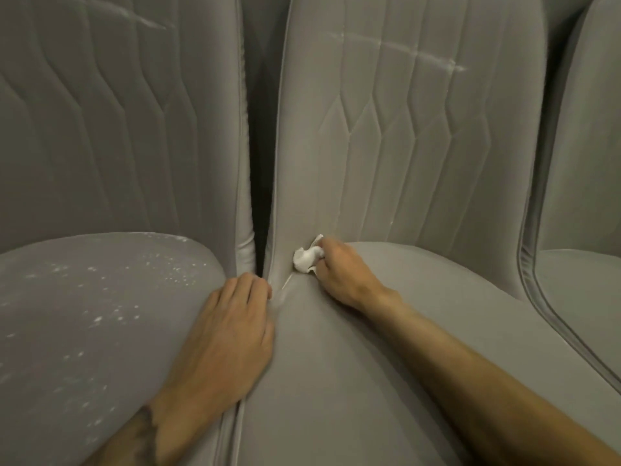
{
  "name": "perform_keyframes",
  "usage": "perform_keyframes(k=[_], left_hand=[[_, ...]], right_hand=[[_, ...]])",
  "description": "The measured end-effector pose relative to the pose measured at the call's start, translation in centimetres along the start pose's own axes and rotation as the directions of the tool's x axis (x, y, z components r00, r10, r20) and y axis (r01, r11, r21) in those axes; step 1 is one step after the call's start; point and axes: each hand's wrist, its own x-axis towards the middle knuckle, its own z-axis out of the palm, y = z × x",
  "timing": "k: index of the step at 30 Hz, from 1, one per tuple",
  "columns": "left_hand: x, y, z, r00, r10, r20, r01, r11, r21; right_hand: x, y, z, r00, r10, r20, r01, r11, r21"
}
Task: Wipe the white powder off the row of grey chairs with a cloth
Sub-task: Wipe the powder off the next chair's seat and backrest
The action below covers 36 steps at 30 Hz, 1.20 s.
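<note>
Under dim yellowish light, only a dark gap [260,163] shows between the grey chairs [420,146].

No text, label, brand, number or sign can be read on the grey chairs [336,364] or on the cloth [307,258]. A dark mark is seen on the left forearm [141,428], but it is too blurred for any letters or figures to be made out.

Left of centre I see a narrow vertical gap [258,196], black at its lower end. Higher up, it shows a dim grey background surface [265,42], too shadowed for me to identify.
</note>
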Motion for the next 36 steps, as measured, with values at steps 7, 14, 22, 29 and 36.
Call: perform_keyframes(k=[7, 14, 22, 29, 36], left_hand=[[0.3, 0.0, -1.0, 0.998, -0.057, 0.03, 0.06, 0.994, -0.096], [-1.1, -1.1, -2.4, 0.999, -0.048, 0.015, 0.049, 0.994, -0.101], [-1.4, -0.7, -2.5, 0.996, -0.086, 0.025, 0.089, 0.987, -0.137], [-1.4, -0.7, -2.1, 0.993, -0.114, 0.034, 0.117, 0.986, -0.116], [-1.6, -1.4, -1.6, 0.993, -0.118, 0.03, 0.119, 0.993, -0.028]], right_hand=[[-2.6, -0.9, -0.2, 0.987, -0.136, 0.084, 0.133, 0.991, 0.03], [-5.6, -4.4, 1.4, 0.986, -0.147, 0.074, 0.144, 0.989, 0.04], [-2.7, -2.4, 1.1, 1.0, -0.02, 0.003, 0.02, 1.0, -0.006], [-5.9, -4.2, 0.3, 0.974, -0.21, 0.083, 0.211, 0.978, -0.004], [-7.2, -5.1, 2.3, 0.965, -0.262, 0.024, 0.263, 0.958, -0.11]])
